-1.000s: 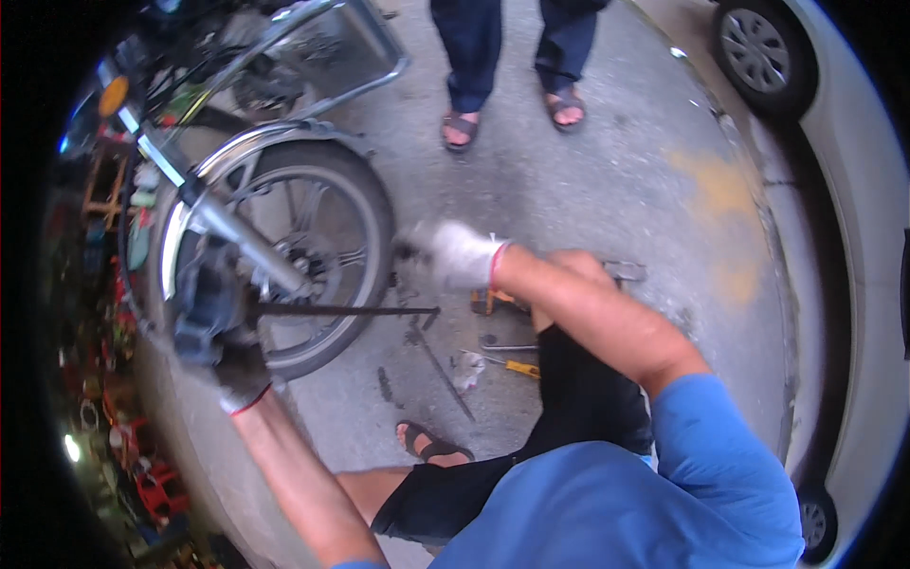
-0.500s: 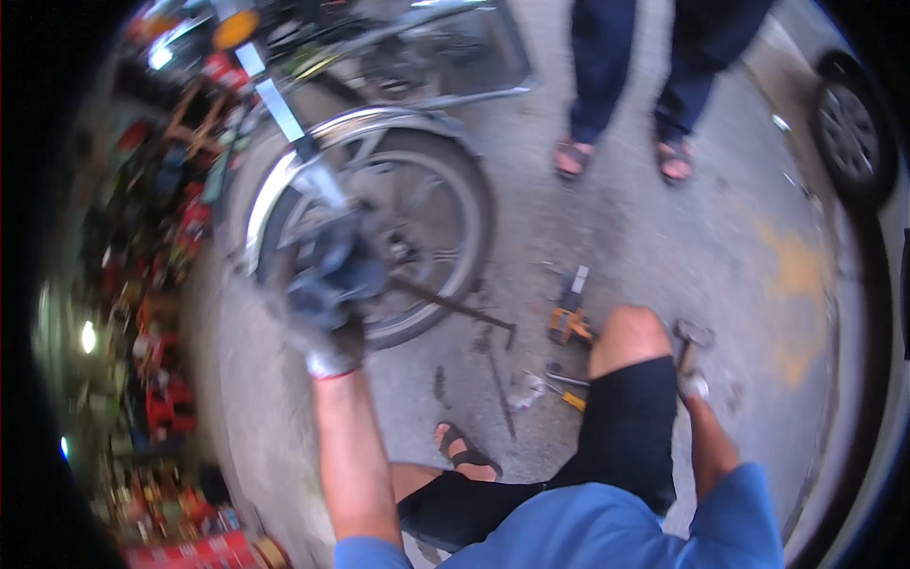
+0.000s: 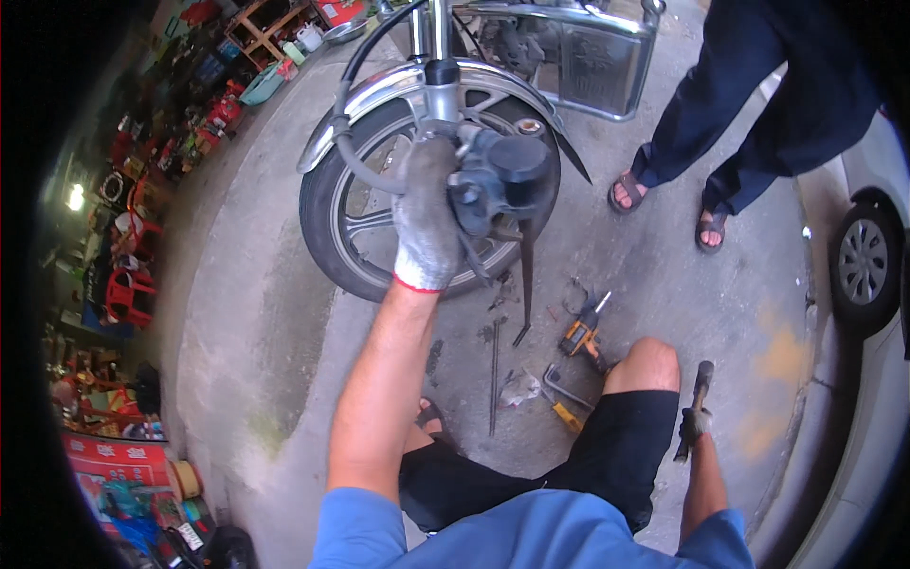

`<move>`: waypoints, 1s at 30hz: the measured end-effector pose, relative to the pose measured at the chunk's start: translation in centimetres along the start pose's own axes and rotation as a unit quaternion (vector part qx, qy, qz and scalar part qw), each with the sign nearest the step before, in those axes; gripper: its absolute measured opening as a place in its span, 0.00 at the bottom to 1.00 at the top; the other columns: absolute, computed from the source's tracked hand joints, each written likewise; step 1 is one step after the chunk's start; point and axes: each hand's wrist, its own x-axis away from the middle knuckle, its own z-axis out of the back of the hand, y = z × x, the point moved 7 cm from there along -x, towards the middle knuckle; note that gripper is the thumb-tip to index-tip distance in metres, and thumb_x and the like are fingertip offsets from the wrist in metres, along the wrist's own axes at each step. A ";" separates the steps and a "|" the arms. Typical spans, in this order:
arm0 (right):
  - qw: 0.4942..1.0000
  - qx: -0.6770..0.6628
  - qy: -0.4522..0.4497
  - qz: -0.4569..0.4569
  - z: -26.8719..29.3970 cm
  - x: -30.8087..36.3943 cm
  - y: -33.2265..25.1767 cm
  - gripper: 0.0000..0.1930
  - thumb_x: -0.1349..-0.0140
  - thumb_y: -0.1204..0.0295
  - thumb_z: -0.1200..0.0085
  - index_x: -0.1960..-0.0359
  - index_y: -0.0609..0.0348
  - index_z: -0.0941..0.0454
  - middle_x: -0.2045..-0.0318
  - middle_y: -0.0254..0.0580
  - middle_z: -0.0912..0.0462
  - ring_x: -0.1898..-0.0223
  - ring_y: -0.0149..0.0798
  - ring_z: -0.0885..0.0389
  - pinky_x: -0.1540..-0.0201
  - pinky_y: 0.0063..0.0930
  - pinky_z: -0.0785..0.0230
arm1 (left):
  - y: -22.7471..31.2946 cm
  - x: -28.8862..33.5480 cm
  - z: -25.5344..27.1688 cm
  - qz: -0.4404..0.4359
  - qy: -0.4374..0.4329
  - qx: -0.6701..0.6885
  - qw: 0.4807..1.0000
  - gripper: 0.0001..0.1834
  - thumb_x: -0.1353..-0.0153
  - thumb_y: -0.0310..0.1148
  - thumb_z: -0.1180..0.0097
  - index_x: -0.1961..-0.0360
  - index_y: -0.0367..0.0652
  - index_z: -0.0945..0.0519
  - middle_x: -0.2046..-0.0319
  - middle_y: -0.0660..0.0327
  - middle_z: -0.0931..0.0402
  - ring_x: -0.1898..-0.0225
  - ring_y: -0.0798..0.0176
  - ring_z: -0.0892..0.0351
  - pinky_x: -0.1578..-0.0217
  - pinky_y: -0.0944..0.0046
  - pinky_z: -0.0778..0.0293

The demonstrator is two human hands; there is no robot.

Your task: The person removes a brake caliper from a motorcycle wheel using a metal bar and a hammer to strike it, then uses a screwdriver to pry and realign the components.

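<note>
A motorcycle front wheel stands ahead of me under a chrome mudguard. My left hand, in a grey and white glove, is closed at the side of a dark metal part with a round cap, which looks like a brake caliper. Its fingertips are hidden behind the hand. The part sits in front of the wheel, close to the fork leg. A thin bar with a bent end reaches down below it. Low at my right side, my gloved right hand grips a hammer, head pointing away.
On the concrete lie an orange and black power drill, a bent wrench, a yellow-handled tool and a long rod. Another person's sandalled feet stand ahead right. A car wheel is at the far right; clutter lines the left.
My view has swung left, so the wheel appears farther right. My left hand and the dark part, blurred before, show sharply. The hammer in my right hand has turned.
</note>
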 end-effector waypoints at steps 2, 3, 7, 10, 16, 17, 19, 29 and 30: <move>0.997 -0.030 -0.048 0.047 -0.5 5.2 -4.9 0.08 0.46 0.73 0.44 0.70 0.52 0.32 0.86 0.32 0.32 0.89 0.34 0.33 0.89 0.33 0.39 | 1.0 0.4 0.1 -0.035 -0.053 0.021 0.998 0.15 0.31 0.41 0.54 0.53 0.42 0.24 0.69 0.66 0.24 0.70 0.74 0.25 0.69 0.76 0.29; 0.994 -0.051 -0.070 0.073 0.3 7.6 -7.4 0.08 0.45 0.72 0.43 0.71 0.51 0.32 0.85 0.32 0.32 0.89 0.34 0.33 0.88 0.32 0.38 | 0.4 0.2 0.5 -0.042 -0.042 0.029 0.998 0.15 0.31 0.41 0.54 0.53 0.43 0.24 0.68 0.66 0.24 0.69 0.74 0.25 0.67 0.76 0.29; 0.970 -0.074 -0.082 0.217 -1.4 18.4 -20.3 0.07 0.44 0.72 0.46 0.65 0.52 0.31 0.81 0.31 0.30 0.86 0.31 0.29 0.86 0.28 0.34 | 0.7 -0.5 2.3 -0.057 -0.046 0.022 0.997 0.21 0.30 0.47 0.55 0.52 0.39 0.29 0.64 0.66 0.26 0.65 0.75 0.27 0.65 0.72 0.28; 0.935 -0.137 -0.100 0.312 -5.4 31.2 -29.2 0.17 0.44 0.73 0.45 0.52 0.60 0.29 0.76 0.32 0.26 0.82 0.31 0.27 0.81 0.24 0.30 | 0.3 -1.4 2.9 -0.003 -0.069 0.113 0.991 0.17 0.31 0.42 0.52 0.52 0.39 0.30 0.61 0.65 0.29 0.60 0.74 0.28 0.60 0.72 0.27; 0.953 -0.017 -0.128 0.275 -12.5 50.1 -38.4 0.17 0.41 0.74 0.42 0.50 0.62 0.29 0.73 0.34 0.25 0.81 0.29 0.26 0.78 0.24 0.29 | 2.7 -2.6 3.2 0.007 -0.093 0.041 0.995 0.14 0.32 0.36 0.55 0.52 0.38 0.31 0.60 0.62 0.30 0.60 0.73 0.29 0.61 0.71 0.27; 0.958 0.018 -0.139 0.251 -14.0 52.6 -38.8 0.17 0.41 0.75 0.43 0.50 0.62 0.29 0.73 0.34 0.25 0.80 0.28 0.26 0.78 0.23 0.29 | 3.3 -2.5 3.5 -0.008 -0.099 0.010 0.995 0.14 0.32 0.36 0.55 0.52 0.38 0.31 0.61 0.62 0.30 0.61 0.73 0.29 0.62 0.71 0.27; 0.952 0.085 -0.169 0.240 -16.3 57.4 -39.6 0.16 0.41 0.77 0.44 0.51 0.63 0.29 0.72 0.34 0.24 0.79 0.26 0.26 0.77 0.22 0.29 | 4.2 -2.5 3.5 0.007 -0.100 -0.040 0.994 0.14 0.32 0.37 0.56 0.52 0.38 0.30 0.61 0.63 0.30 0.63 0.74 0.31 0.65 0.71 0.28; 0.953 0.199 -0.122 0.194 -22.7 68.8 -44.3 0.18 0.43 0.74 0.41 0.52 0.63 0.31 0.75 0.39 0.24 0.81 0.29 0.25 0.79 0.28 0.31 | 4.1 -1.6 3.6 0.102 -0.122 -0.076 0.984 0.20 0.31 0.45 0.55 0.54 0.37 0.28 0.65 0.61 0.28 0.63 0.68 0.31 0.59 0.63 0.30; 0.945 0.224 -0.107 0.211 -22.9 68.2 -43.9 0.18 0.43 0.72 0.41 0.52 0.62 0.31 0.76 0.39 0.25 0.81 0.30 0.25 0.80 0.28 0.31 | 4.5 -1.8 3.2 0.084 -0.123 -0.065 0.987 0.21 0.31 0.47 0.54 0.55 0.37 0.27 0.65 0.60 0.27 0.62 0.65 0.29 0.57 0.61 0.29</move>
